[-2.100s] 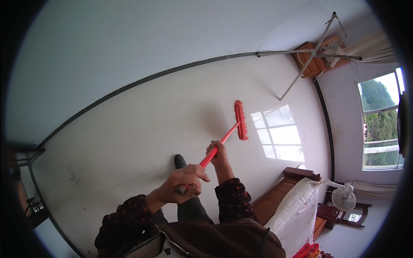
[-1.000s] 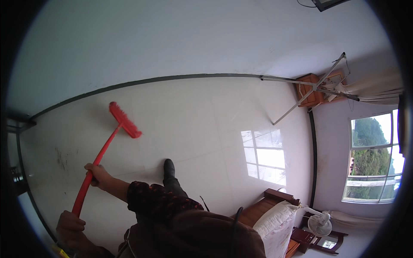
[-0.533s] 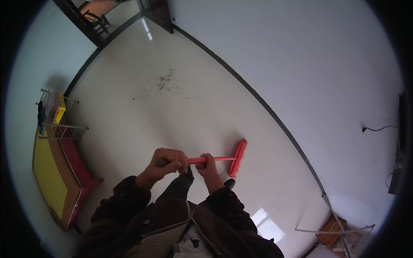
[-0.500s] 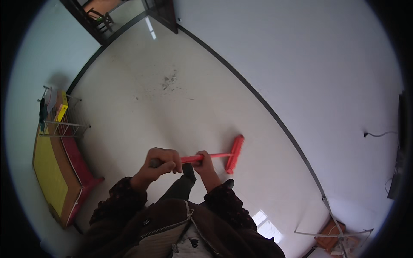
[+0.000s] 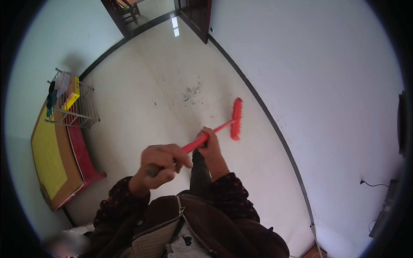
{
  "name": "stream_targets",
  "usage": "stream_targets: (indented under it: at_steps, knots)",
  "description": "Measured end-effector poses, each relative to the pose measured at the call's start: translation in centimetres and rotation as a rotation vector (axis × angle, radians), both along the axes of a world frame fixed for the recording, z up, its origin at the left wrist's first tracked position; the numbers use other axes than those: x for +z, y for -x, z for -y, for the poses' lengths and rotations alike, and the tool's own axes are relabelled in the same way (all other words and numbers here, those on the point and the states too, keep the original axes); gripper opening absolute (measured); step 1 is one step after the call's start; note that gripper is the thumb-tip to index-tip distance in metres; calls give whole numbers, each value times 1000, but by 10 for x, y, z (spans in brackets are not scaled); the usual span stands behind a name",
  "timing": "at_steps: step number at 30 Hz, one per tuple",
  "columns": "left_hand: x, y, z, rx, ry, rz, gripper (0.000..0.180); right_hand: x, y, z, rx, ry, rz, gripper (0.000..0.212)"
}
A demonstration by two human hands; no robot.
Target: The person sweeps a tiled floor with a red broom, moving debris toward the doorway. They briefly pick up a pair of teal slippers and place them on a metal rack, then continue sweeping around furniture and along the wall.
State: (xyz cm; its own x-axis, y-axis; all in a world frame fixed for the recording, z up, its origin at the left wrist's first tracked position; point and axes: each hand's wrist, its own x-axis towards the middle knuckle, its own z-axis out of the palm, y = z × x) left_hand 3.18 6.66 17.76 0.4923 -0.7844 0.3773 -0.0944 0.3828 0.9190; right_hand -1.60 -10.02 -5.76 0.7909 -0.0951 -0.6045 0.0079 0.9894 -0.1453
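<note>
A red broom (image 5: pixel 236 119) with a wide bristled head is in my two hands. My left hand (image 5: pixel 161 164) is wrapped round the grey top end of its handle. Lower on the red shaft, my right hand (image 5: pixel 209 144) is closed round it. The broom head rests on or just above the pale floor, ahead and to the right; contact is unclear. To its left, a patch of dark grey debris (image 5: pixel 192 95) is scattered over the tiles, apart from the bristles.
A metal rack (image 5: pixel 88 122) holding a yellow box (image 5: pixel 73 96) stands at the left, beside a yellow-and-brown panel (image 5: pixel 51 163) and a red piece. A white wall with dark skirting (image 5: pixel 275 124) runs along the right. A dark door (image 5: pixel 195 17) stands open at the far end.
The broom head has moved forward, away from me, and my right hand has reached out with it. My view has shifted, bringing the debris closer to the broom head.
</note>
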Motion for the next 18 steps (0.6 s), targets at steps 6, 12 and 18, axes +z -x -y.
stream_targets:
  at_steps: [6,12,18]
  knots:
    - [-105,-104,83,-49,-39,-213,27,-76,-83,103,10,177,-284,20]
    - [-115,-228,73,247,-181,-181,48,-135,-227,85,126,64,-269,19]
    - [-30,-301,39,392,-226,5,45,-54,-368,3,226,-98,-87,16]
